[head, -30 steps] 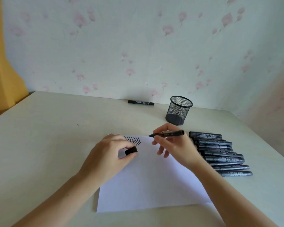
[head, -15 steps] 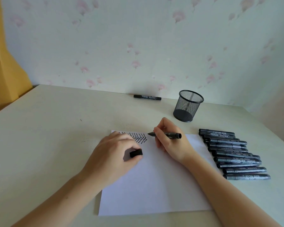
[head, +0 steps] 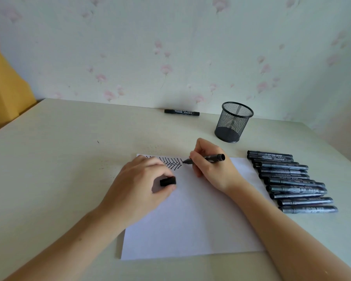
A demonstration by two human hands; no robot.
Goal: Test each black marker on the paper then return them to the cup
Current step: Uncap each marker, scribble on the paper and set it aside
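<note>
Two hands share the job: your right hand (head: 211,169) pinches the uncapped marker (head: 207,158), tip on the paper (head: 190,220) beside the strokes. Your left hand (head: 142,187) grips its cap (head: 168,181), likely steadying the sheet; the cup (head: 233,121) stands beyond your right hand.

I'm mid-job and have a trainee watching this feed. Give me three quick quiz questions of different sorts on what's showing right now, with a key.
1. True or false: the mesh cup already holds several markers.
2. Multiple choice: the left hand holds (A) a marker cap, (B) an eraser, (C) nothing.
3. Fill in: the tip of the uncapped marker in the right hand is at the ______ of the zigzag marks on the paper.

Key: 1 false, the cup looks empty; the row of markers lies on the table. 2 A. 3 right.
</note>
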